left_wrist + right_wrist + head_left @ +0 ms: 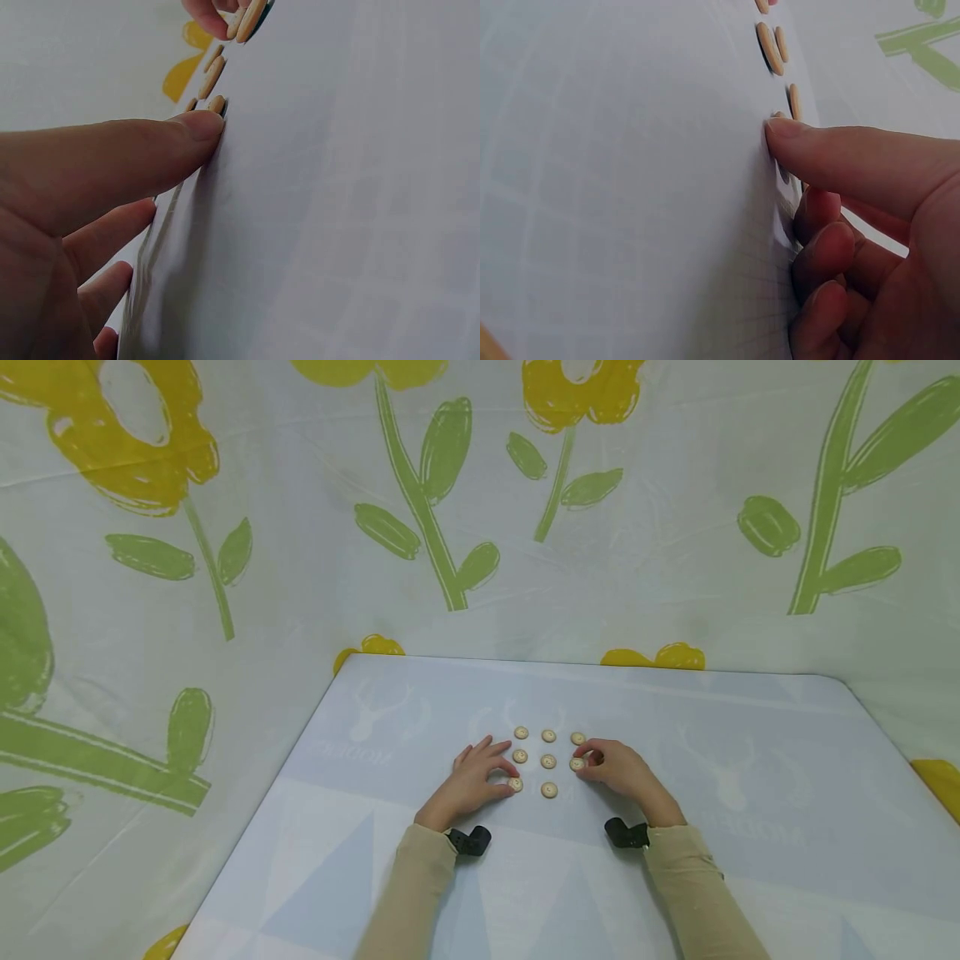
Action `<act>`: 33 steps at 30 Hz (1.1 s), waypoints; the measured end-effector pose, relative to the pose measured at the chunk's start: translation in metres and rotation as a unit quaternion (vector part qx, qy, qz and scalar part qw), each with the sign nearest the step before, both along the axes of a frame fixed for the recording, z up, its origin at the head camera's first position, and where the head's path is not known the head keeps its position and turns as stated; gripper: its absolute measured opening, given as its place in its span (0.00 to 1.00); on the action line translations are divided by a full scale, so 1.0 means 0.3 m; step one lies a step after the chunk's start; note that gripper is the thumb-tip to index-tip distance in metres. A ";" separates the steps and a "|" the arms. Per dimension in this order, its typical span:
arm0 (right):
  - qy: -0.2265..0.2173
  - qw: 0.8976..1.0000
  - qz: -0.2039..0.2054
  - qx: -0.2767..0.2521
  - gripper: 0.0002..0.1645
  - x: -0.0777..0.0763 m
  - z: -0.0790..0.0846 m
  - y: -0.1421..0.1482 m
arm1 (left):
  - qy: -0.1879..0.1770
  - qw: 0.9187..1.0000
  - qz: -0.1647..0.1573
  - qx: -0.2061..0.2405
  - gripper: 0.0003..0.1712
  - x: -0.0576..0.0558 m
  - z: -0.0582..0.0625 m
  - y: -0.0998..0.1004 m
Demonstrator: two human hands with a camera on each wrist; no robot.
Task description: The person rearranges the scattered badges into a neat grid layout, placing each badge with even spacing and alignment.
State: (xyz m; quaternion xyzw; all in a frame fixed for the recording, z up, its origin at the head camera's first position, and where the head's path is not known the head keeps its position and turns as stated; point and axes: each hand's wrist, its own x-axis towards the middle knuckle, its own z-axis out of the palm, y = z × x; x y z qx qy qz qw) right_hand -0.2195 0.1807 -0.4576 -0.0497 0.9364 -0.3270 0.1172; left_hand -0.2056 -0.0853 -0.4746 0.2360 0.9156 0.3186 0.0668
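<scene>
Several round, pale wooden buttons lie on the table in rows. At the front left of the group, my left hand [471,783] pinches one button [515,784] between thumb and forefinger; its other fingers spread out on the tabletop. My right hand [618,770] holds the button [577,764] at the right end of the middle row with thumb and forefinger. In the left wrist view the thumb partly hides its button [217,104]. The right wrist view shows only a sliver of the other button [778,115], with the remaining fingers curled beside it.
Between the hands lie a front button [549,790] and a centre button [548,761]. Three buttons form the back row, including a middle one [548,736]. The pale table [315,860] meets a flower-printed curtain [300,568] behind and at the left.
</scene>
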 end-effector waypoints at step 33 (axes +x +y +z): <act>-0.041 0.998 0.003 -0.042 0.24 0.018 0.026 0.036 | -0.004 1.000 0.001 -0.002 0.09 -0.001 0.000 0.003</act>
